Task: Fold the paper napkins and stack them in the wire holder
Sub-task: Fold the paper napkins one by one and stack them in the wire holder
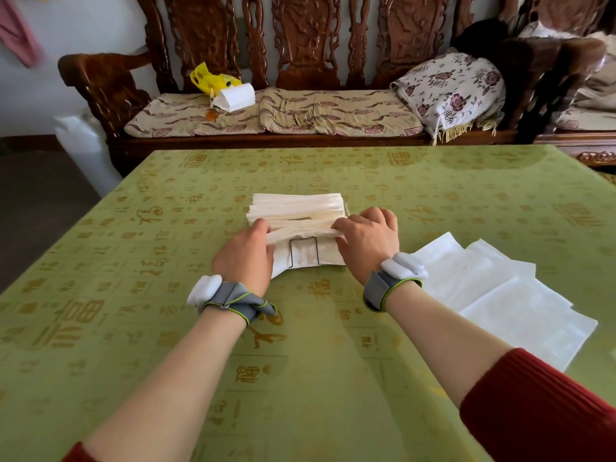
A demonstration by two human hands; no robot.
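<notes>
A wire holder [292, 251] stands mid-table, packed with several folded white napkins [296, 208] fanned out behind its front loop. A folded napkin [301, 232] sits at the front of the holder. My left hand [246, 251] pinches its left end and my right hand [366, 241] pinches its right end, both against the holder's sides. Loose unfolded napkins [500, 295] lie flat in an overlapping pile to the right of my right wrist.
The table wears a green cloth [133, 295] with gold characters. Behind the far edge stands a carved wooden bench [300, 111] with cushions, a yellow bag [210, 78] and a white paper roll [235, 96]. A floral bundle [456, 88] lies at its right end.
</notes>
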